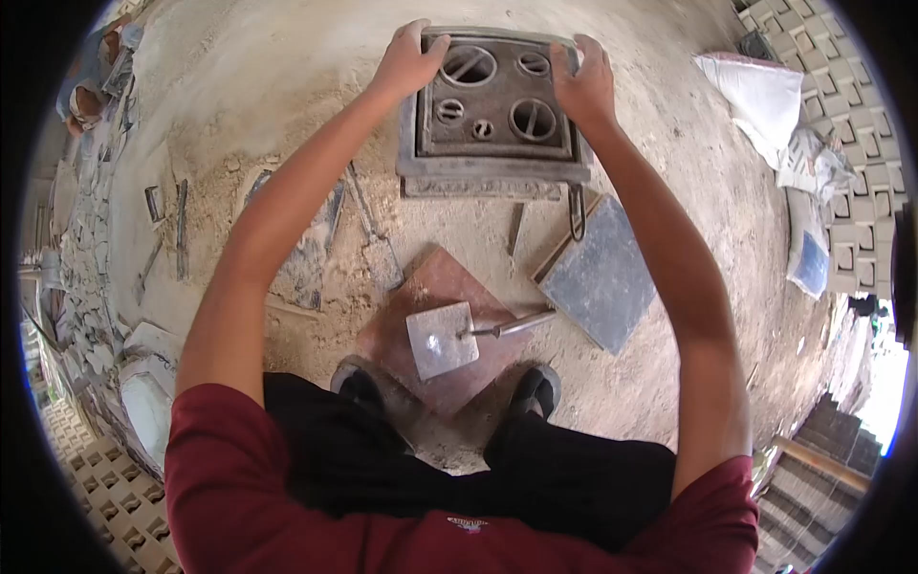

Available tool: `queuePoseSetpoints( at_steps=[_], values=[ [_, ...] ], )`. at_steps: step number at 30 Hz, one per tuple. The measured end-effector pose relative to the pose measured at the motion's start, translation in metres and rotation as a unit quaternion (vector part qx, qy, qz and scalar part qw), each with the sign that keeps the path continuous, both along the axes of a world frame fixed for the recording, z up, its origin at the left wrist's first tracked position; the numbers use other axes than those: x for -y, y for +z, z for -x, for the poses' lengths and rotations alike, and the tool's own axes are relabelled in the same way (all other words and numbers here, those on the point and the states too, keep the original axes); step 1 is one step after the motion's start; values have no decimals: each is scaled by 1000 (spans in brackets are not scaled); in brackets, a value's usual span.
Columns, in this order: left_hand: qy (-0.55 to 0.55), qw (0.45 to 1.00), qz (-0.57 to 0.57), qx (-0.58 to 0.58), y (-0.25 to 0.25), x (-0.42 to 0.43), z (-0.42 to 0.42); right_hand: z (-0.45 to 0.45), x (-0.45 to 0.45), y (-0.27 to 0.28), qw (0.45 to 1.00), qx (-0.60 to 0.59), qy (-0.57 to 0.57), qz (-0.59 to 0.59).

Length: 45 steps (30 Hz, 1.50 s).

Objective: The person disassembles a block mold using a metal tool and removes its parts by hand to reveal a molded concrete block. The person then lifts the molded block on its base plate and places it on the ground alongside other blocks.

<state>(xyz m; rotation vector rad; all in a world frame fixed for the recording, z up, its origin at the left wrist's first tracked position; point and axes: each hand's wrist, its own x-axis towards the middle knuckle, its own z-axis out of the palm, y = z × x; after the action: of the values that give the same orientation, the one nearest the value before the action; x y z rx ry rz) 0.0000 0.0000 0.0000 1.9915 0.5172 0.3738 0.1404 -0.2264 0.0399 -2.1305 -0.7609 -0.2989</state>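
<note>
Being gripped by two bare hands: a dark mould [490, 94] with five round openings, seen far in the middle over dusty ground [287, 67].
To its near right, a blue-grey square board [612, 277] is set; nearer, a reddish board [445, 275] is partly covered by a flat metal hand tool [440, 342], handle pointed right. The mould's far left corner is pinched by the left hand [409, 62], its far right by the right hand [585, 88], thumbs inward.
</note>
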Motion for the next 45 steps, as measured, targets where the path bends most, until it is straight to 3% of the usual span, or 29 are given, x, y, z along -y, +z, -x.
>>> queuePoseSetpoints(
  at_steps=[2, 3, 5, 7, 9, 12, 14, 18, 22, 24, 25, 26, 27, 28, 30, 34, 36, 38, 39, 40, 42, 45],
  values=[
    [36, 967, -248, 36, -7, 11, 17, 32, 1, 20, 957, 256, 107, -79],
    [41, 969, -232, 80, -6, 53, 17, 55, 41, 51, 947, 297, 108, -58],
    [13, 927, -373, 44, -15, 82, 69, 128, 76, 64, 957, 26, 287, 25],
    [-21, 916, -398, 48, -8, 98, 98, 164, 98, 63, 909, -78, 314, 263],
    [-89, 896, -431, 61, 4, 118, 122, 193, 117, 21, 841, -131, 326, 411],
    [-147, 862, -481, 63, 9, 141, 148, 183, 154, -86, 844, -157, 284, 427],
    [-180, 839, -512, 32, 14, 145, 153, 163, 159, -127, 895, -167, 136, 390],
    [-133, 881, -454, 13, 17, 131, 135, 150, 139, -142, 888, -229, 89, 388],
    [-120, 869, -480, -11, 21, 118, 128, 147, 121, -160, 898, -254, 36, 356],
    [-130, 871, -474, -11, 19, 117, 129, 139, 120, -169, 868, -316, 44, 381],
    [-127, 874, -468, -14, 17, 118, 130, 142, 121, -154, 864, -317, 47, 388],
    [-127, 858, -497, -16, 17, 118, 131, 150, 120, -126, 825, -409, 70, 384],
    [-128, 840, -527, -17, 19, 115, 129, 152, 120, -118, 778, -497, 90, 373],
    [-129, 842, -523, -21, 19, 114, 129, 155, 122, -127, 774, -501, 91, 377],
    [-122, 879, -461, 12, 18, 116, 127, 167, 132, -133, 710, -682, 89, 151],
    [-115, 915, -385, 26, 19, 118, 121, 201, 173, -104, 696, -710, 52, 88],
    [-126, 894, -429, -21, 31, 119, 120, 202, 183, -84, 688, -720, 59, 67],
    [-120, 897, -422, -49, 38, 123, 122, 201, 191, -43, 743, -639, 32, 194],
    [-114, 893, -429, -66, 43, 124, 122, 200, 201, -45, 737, -645, 32, 201],
    [-115, 896, -422, -73, 47, 127, 121, 200, 217, -60, 773, -589, 36, 235],
    [-104, 908, -392, -102, 57, 132, 122, 203, 228, -32, 799, -535, 43, 270],
    [-101, 933, -305, -164, 61, 145, 131, 227, 219, 80, 729, -652, -37, 203]
  ],
)
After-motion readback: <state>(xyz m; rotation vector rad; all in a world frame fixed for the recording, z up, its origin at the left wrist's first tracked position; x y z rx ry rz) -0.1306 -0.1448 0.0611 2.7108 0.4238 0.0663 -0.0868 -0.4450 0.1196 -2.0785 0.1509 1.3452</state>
